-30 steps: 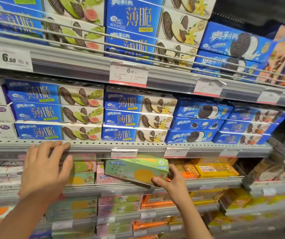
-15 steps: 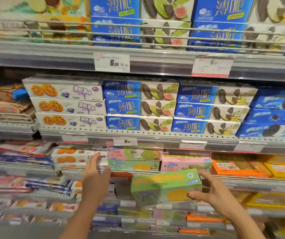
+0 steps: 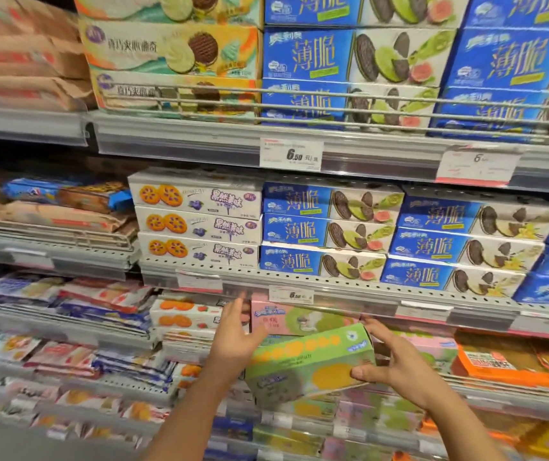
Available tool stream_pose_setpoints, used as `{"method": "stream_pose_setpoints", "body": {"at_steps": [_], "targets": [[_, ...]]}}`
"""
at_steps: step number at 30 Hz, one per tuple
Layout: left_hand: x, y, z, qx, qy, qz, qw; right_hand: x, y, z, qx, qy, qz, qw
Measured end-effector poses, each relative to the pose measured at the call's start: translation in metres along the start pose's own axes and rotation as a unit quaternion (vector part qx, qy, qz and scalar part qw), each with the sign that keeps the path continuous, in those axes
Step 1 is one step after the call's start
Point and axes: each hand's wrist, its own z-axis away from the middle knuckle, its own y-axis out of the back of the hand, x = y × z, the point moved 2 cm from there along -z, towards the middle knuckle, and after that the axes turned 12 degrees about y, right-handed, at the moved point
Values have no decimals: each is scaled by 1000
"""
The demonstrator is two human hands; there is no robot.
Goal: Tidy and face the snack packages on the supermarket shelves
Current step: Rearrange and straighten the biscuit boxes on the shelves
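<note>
Both hands at a tilted green box [image 3: 309,364] in front of the snack shelves.

The right hand [image 3: 399,367] grips the box's right end — thumb on the front face, fingers over the top corner — at about 5 o'clock in the view. The left hand [image 3: 236,337], fingers spread, is at the box's upper left corner. Just behind the box, toward 12 o'clock, a pink box [image 3: 286,319] lies on the shelf. Above it hangs a price tag [image 3: 291,295]; higher still, blue boxes [image 3: 326,232] stand stacked three high — white boxes [image 3: 198,224] at their 9 o'clock.
</note>
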Motion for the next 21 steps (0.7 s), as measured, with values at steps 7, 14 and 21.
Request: {"method": "stream_pose_setpoints", "body": {"at_steps": [7,14,21], "targets": [[-7,2,-7,11,34,45,998,0,-1,4,17,2,-1,1000],[-13,18,16,-77,16,116,990,-8,-6,4,11,39,-8,999],[-50,93,48,26,40,170,984,-17,0,13,-13,45,9,999]]}}
